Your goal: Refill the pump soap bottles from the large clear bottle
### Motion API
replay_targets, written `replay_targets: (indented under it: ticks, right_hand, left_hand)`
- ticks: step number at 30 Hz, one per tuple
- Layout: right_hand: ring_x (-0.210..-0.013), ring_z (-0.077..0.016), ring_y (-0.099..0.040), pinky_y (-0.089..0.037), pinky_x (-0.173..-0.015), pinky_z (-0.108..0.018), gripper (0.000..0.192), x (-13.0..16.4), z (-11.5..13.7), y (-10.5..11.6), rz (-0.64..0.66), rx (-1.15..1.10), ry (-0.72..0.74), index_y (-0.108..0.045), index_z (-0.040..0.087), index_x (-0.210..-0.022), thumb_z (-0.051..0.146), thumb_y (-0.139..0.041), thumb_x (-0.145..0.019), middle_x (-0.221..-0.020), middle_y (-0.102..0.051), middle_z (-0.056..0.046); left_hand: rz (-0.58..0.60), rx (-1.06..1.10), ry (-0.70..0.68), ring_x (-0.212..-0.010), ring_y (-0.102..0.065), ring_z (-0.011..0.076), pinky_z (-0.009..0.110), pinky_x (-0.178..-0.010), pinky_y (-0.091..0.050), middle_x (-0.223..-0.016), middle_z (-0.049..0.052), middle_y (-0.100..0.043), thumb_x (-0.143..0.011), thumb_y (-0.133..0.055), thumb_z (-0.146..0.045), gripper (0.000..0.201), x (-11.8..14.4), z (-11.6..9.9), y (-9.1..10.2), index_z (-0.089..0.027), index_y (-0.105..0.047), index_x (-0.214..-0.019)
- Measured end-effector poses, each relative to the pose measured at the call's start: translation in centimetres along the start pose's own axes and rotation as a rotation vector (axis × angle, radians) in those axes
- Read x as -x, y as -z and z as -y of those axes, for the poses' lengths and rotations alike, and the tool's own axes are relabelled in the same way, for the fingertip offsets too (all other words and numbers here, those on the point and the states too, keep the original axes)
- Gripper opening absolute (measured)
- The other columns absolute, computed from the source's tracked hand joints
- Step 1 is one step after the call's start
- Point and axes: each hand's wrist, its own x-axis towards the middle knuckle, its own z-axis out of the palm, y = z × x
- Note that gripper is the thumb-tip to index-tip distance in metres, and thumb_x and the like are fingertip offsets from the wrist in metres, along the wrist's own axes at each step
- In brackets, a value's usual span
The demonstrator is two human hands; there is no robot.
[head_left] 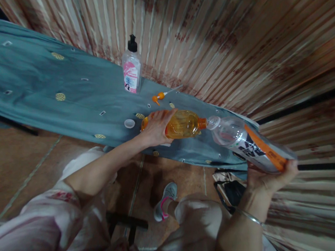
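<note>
Left hand [155,129] wrapped around orange bottle [182,124], held on its side just above the surface [41,87], neck pointing to 3 o'clock. Right hand [268,177] cupped beneath clear bottle [242,142], gripping its base end, mouth turned to 9 o'clock and touching the orange bottle's neck. Mouth to mouth, both near level.

Counted left to right: one white cap [129,123] at 9 o'clock of left hand, one pump bottle [131,68] upright at 11 o'clock, one orange pump head [162,95] lying at 12 o'clock, two bottles held.

Orange bottle: see-through, filled with amber liquid, orange collar. Clear bottle: looks empty, label with orange stripe and dark lettering.
</note>
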Motion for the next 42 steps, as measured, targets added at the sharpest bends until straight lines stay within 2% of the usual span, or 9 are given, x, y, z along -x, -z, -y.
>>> replay_targets:
  ticks: [8,14,20,26,35,42]
  right_hand:
    - [-0.069,-0.0141,-0.059,-0.046,-0.047,-0.022,0.043,-0.15,-0.23,0.37,0.007,0.011,0.008,-0.063,0.019,-0.084,0.055,-0.059,-0.06,-0.075,-0.059,0.002]
    - [-0.074,-0.0155,-0.059,-0.05,-0.056,-0.025,0.041,0.03,0.02,-0.1,-0.001,-0.008,0.005,-0.062,0.018,-0.08,0.053,-0.061,-0.058,-0.074,-0.059,0.001]
    - [-0.072,-0.0157,-0.059,-0.048,-0.053,-0.025,0.04,0.08,0.0,-0.12,-0.003,-0.002,0.014,-0.061,0.019,-0.079,0.054,-0.059,-0.06,-0.073,-0.059,0.002]
    - [-0.072,-0.014,-0.06,-0.051,-0.057,-0.026,0.04,0.15,0.08,-0.15,-0.001,0.005,0.009,-0.062,0.02,-0.083,0.053,-0.059,-0.06,-0.076,-0.059,0.003]
    - [-0.07,-0.0145,-0.059,-0.048,-0.05,-0.025,0.044,-0.07,-0.05,-0.01,-0.026,-0.011,-0.011,-0.063,0.019,-0.087,0.053,-0.059,-0.058,-0.079,-0.061,0.002]
    - [-0.068,-0.0136,-0.059,-0.047,-0.05,-0.025,0.043,0.11,0.13,-0.28,-0.033,0.009,-0.005,-0.062,0.019,-0.081,0.054,-0.061,-0.057,-0.077,-0.06,0.002]
  left_hand:
    - [0.005,-0.001,-0.001,-0.117,-0.047,0.0323,0.047,-0.101,-0.034,-0.129,0.012,-0.051,-0.063,-0.072,-0.036,0.092,-0.03,-0.04,-0.02,-0.019,-0.029,-0.142]
    - [0.005,-0.01,0.005,-0.117,-0.047,0.032,0.046,-0.101,-0.034,-0.13,0.012,-0.051,-0.064,-0.071,-0.035,0.09,-0.01,-0.17,0.06,-0.018,-0.03,-0.142]
    - [0.006,-0.001,0.007,-0.117,-0.048,0.0321,0.046,-0.101,-0.033,-0.129,0.012,-0.052,-0.063,-0.071,-0.036,0.09,-0.04,-0.12,0.08,-0.019,-0.029,-0.141]
    - [0.008,0.019,0.013,-0.118,-0.047,0.0325,0.047,-0.102,-0.033,-0.13,0.012,-0.051,-0.063,-0.072,-0.034,0.091,-0.02,-0.13,0.09,-0.022,-0.029,-0.142]
    - [0.012,0.007,0.01,-0.117,-0.047,0.0323,0.047,-0.102,-0.033,-0.129,0.012,-0.051,-0.062,-0.073,-0.035,0.092,-0.03,-0.11,0.11,-0.019,-0.029,-0.142]
    - [-0.002,-0.001,0.005,-0.117,-0.047,0.0325,0.046,-0.101,-0.034,-0.13,0.012,-0.051,-0.063,-0.072,-0.036,0.092,-0.03,-0.07,-0.03,-0.019,-0.029,-0.142]
